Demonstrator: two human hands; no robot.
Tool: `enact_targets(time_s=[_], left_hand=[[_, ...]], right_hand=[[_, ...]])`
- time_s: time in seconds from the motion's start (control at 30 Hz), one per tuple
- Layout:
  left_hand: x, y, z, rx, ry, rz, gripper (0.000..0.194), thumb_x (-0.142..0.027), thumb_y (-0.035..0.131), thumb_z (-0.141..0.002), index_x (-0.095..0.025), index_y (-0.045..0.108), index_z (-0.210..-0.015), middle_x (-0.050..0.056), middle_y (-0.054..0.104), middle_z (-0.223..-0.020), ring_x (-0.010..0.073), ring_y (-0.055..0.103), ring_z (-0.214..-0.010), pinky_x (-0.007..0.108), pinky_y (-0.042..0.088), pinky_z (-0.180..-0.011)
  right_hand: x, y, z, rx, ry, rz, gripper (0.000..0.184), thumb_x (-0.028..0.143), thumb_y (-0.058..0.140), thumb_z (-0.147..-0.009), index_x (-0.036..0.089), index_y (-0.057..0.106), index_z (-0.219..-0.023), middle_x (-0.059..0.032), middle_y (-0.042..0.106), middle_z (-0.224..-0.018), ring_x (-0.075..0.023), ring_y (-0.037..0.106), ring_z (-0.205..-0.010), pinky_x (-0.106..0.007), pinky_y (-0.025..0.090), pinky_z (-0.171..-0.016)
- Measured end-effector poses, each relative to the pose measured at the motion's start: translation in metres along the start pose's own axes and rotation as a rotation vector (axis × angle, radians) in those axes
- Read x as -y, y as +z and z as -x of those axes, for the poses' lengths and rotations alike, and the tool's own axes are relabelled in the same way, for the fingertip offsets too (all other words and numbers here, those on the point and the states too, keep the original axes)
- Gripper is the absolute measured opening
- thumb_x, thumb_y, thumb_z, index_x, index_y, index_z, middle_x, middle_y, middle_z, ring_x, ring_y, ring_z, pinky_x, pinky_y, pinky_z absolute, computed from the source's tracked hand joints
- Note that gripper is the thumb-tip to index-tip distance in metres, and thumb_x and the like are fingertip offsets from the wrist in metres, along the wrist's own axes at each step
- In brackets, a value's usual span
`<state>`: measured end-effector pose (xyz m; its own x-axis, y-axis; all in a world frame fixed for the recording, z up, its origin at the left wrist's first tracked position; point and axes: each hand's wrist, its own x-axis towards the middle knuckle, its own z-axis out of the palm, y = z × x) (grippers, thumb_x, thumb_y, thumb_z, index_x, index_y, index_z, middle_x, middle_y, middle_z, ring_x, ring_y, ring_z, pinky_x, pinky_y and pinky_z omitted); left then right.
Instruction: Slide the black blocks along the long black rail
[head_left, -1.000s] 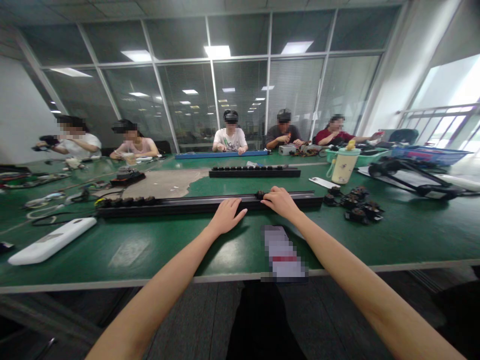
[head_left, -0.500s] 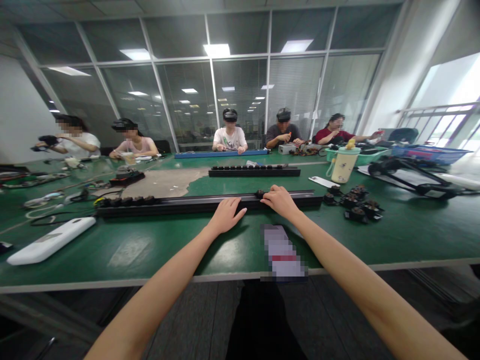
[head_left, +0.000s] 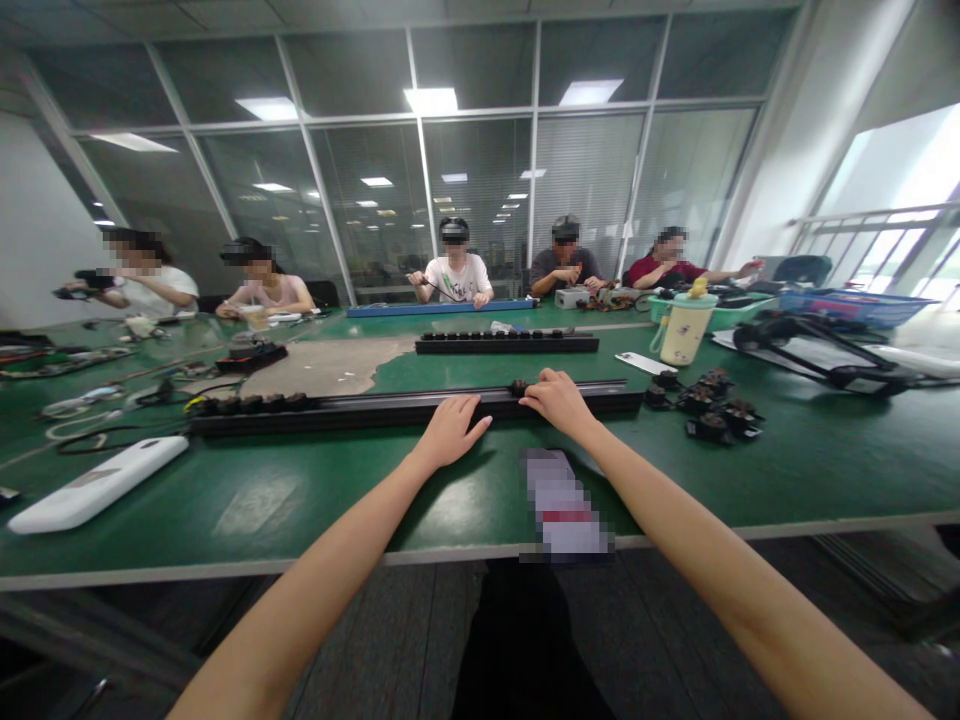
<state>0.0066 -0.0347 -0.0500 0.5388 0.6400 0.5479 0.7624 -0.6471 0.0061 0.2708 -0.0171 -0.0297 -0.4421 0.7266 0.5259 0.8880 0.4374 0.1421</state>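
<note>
A long black rail lies left to right across the green table in front of me. My left hand rests on the middle of the rail, fingers stretched over its top and thumb apart on the near side. Just right of it, my right hand has its fingers closed at a small black module sitting on the rail's top. The fingers partly cover that module. Several similar modules sit in a row at the rail's left end. More loose black modules lie beyond its right end.
A phone lies at the near table edge, a white oblong case to the left. Behind the rail are a shorter filled black rail, a white phone and a yellow cup. Several people sit at the far side.
My hands keep their places on the rail and module. Across the table, the person in the middle has raised one hand holding a thin dark cord or tool. The view has shifted slightly.
</note>
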Motion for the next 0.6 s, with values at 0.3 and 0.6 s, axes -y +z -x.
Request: enact_targets(time_s=[0.3, 0.6], left_hand=[[-0.0017, -0.0024, 0.0004, 0.011, -0.012, -0.005, 0.058, -0.052, 0.036, -0.106, -0.012, 0.056, -0.142, 0.018, 0.063, -0.140, 0.0296, 0.056, -0.132, 0.045, 0.039, -0.116], [-0.0039, -0.0053, 0.0001, 0.020, -0.023, 0.015, 0.056, -0.051, 0.037, -0.105, -0.012, 0.056, -0.142, 0.019, 0.063, -0.141, 0.0295, 0.056, -0.134, 0.047, 0.038, -0.117]], right_hand=[[-0.0008, -0.0027, -0.0003, 0.032, 0.058, -0.028, 0.028, 0.042, 0.063, -0.099, 0.020, 0.080, -0.098, -0.0114, 0.069, -0.093, -0.0248, 0.056, -0.101, -0.034, 0.035, -0.082], [-0.0028, -0.0046, 0.0015, 0.017, 0.051, -0.025, 0.028, 0.042, 0.063, -0.099, 0.020, 0.081, -0.097, -0.0111, 0.068, -0.091, -0.0247, 0.056, -0.101, -0.034, 0.035, -0.084]])
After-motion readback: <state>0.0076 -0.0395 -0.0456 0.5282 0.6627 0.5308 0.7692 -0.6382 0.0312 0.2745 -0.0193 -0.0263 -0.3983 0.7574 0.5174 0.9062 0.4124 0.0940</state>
